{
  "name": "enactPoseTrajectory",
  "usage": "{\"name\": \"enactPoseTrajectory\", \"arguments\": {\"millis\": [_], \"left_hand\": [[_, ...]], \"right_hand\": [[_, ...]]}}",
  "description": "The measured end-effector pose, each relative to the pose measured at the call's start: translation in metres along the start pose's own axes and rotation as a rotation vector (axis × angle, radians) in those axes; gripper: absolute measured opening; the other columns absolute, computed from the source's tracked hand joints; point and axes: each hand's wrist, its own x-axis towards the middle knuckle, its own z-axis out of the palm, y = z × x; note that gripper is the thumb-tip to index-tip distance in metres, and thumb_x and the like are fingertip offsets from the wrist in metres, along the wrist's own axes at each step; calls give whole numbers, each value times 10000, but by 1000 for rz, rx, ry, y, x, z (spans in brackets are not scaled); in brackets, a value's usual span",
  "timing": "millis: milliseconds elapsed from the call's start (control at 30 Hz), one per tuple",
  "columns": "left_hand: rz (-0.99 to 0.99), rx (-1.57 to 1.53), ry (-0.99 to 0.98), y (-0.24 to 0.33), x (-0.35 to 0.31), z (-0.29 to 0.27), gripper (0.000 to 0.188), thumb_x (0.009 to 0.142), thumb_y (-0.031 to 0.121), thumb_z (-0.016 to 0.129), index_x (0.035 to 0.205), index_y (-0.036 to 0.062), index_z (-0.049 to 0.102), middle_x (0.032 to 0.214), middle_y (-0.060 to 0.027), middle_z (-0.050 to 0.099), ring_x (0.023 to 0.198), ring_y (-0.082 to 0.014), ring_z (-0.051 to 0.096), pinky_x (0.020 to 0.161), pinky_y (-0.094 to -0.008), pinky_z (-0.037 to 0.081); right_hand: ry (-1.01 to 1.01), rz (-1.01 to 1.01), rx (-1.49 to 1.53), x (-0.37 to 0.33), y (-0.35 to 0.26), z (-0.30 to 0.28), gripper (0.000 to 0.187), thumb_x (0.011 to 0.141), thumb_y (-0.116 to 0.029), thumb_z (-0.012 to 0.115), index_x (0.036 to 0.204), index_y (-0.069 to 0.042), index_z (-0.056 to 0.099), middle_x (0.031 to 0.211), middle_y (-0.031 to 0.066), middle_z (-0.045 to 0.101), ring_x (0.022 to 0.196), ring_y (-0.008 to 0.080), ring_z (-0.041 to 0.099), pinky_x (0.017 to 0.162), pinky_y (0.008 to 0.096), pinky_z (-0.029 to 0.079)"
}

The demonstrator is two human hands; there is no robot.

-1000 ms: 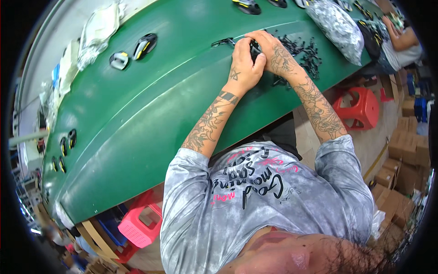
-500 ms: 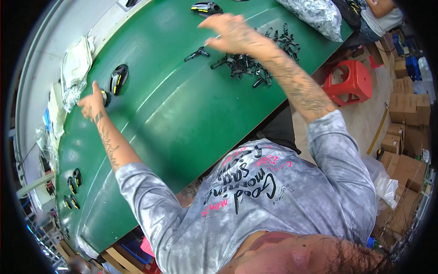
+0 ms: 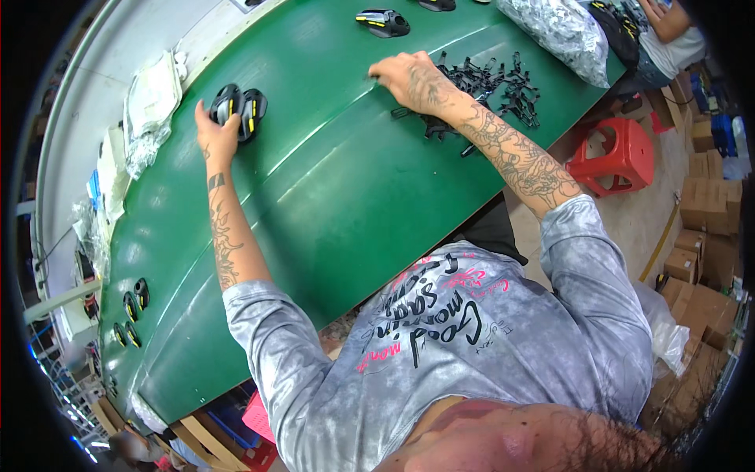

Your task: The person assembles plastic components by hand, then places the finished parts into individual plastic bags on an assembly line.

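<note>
My left hand (image 3: 218, 138) is closed round a black casing with a yellow stripe (image 3: 226, 102), standing on the green table (image 3: 314, 212). Right beside it, seemingly touching, is a second black casing (image 3: 252, 116) of the same shape. My right hand (image 3: 415, 82) is over the left edge of a pile of small black clips (image 3: 515, 94). Its fingers are bent together, and a dark bit shows at the fingertips, too small to name. Part of the pile lies hidden under this hand and wrist.
More black-and-yellow casings lie at the far edge (image 3: 383, 23) and at the left end (image 3: 135, 303). A clear bag of silvery pieces (image 3: 554, 35) rests at the far right, near another person (image 3: 668, 39). A red stool (image 3: 613, 157) and cardboard boxes (image 3: 712, 204) stand on the right.
My left hand has brought its casing up next to the other one. My right hand has drawn its spread fingers together, and the lone clip near it no longer shows. The view has shifted slightly.
</note>
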Motion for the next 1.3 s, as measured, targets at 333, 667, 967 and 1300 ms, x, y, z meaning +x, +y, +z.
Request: {"name": "enactPoseTrajectory", "arguments": {"millis": [333, 667, 967, 1300], "left_hand": [[-284, -796, -378, 135, -208, -59, 965, 653, 132, 951, 1477, -20, 474, 1260, -105, 620, 1102, -187, 623, 983, -312, 511], [-573, -1246, -405, 163, -291, -21, 691, 888, -93, 652, 1515, -78, 362, 1315, -208, 609, 1175, -275, 637, 955, -424, 604], [-558, -1387, -462, 171, -287, 19, 680, 896, -109, 660, 1503, -122, 355, 1320, -213, 620, 1135, -265, 686, 939, -384, 625], [-540, -1410, -483, 165, -291, 21, 611, 886, -105, 667, 1451, -132, 437, 1337, -203, 611, 1160, -265, 672, 968, -407, 621]], "right_hand": [[-282, 103, 762, -42, -93, -74, 238, 1063, -191, 529, 1258, -58, 561, 1047, 103, 696, 868, 161, 646, 805, 322, 515], [-168, 427, 1655, -129, -98, -16, 223, 1088, -242, 539, 1227, -86, 461, 1037, 120, 665, 860, 205, 700, 697, 321, 595], [-121, 110, 671, -122, -114, -49, 295, 915, -115, 736, 1206, -67, 748, 998, 69, 717, 792, 126, 630, 697, 270, 515], [280, 279, 633, -129, -135, -5, 393, 866, -206, 832, 1236, -107, 742, 1018, 82, 763, 855, 107, 696, 693, 243, 496]]}}
